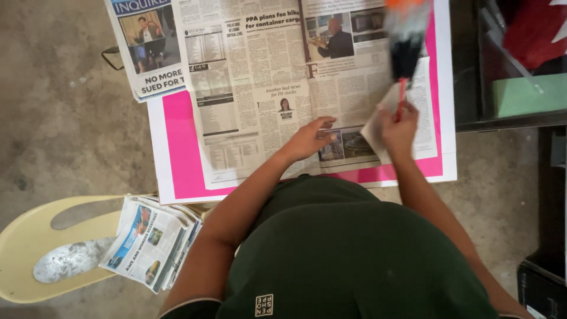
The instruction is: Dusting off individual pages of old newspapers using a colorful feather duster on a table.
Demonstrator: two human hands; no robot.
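An open newspaper (pixel 266 88) lies spread over a pink sheet (pixel 177 147) on a white board (pixel 155 147). My left hand (pixel 310 139) rests flat on the newspaper's lower middle, fingers spread. Close to its right, my right hand (pixel 398 127) grips a thin red handle (pixel 401 100) of a tool with a dark, blurred head (pixel 406 56) and an orange top. It also touches a small folded piece of paper (pixel 378 127) near the newspaper's lower right edge.
A pale yellow plastic chair (pixel 35 248) stands at lower left with a stack of folded newspapers (pixel 150 242) on it. A dark shelf (pixel 466 65) with a green block (pixel 525 94) and a red item (pixel 534 32) is at the right. The floor is bare concrete (pixel 59 118).
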